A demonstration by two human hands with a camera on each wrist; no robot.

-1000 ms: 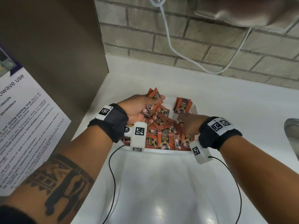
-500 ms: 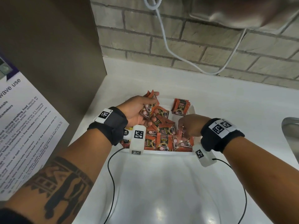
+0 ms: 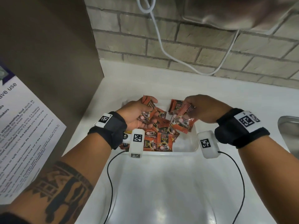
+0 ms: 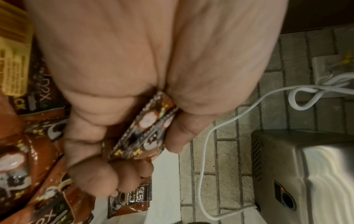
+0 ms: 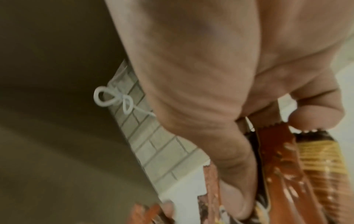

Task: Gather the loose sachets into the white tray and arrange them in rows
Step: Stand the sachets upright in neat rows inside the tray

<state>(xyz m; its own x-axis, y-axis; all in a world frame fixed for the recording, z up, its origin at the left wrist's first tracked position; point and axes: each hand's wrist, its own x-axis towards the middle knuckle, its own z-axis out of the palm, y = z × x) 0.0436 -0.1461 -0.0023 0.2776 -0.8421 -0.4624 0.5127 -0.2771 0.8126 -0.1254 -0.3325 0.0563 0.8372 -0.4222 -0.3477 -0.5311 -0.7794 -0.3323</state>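
The white tray (image 3: 186, 149) sits on the white counter and holds several orange-brown coffee sachets (image 3: 163, 139) in a loose heap. My left hand (image 3: 140, 113) grips a small bunch of sachets (image 3: 148, 113) over the tray's left side; the left wrist view shows that bunch (image 4: 151, 128) clamped between thumb and fingers. My right hand (image 3: 202, 109) holds a stack of sachets (image 3: 182, 122) above the tray's right half, and the right wrist view shows those sachets (image 5: 283, 166) between its fingers. A neat pile of sachets (image 3: 175, 106) lies at the tray's far right.
A brown panel (image 3: 48, 54) with a printed notice (image 3: 24, 135) stands on the left. A brick wall (image 3: 194, 46) with a white cable (image 3: 178, 60) runs behind. A metal dryer (image 4: 306, 174) hangs above, and a steel sink edge (image 3: 289, 131) shows at the right.
My right hand has risen from the tray's near right part with a stack of sachets, baring the tray floor there. The left hand keeps its bunch and has barely moved.
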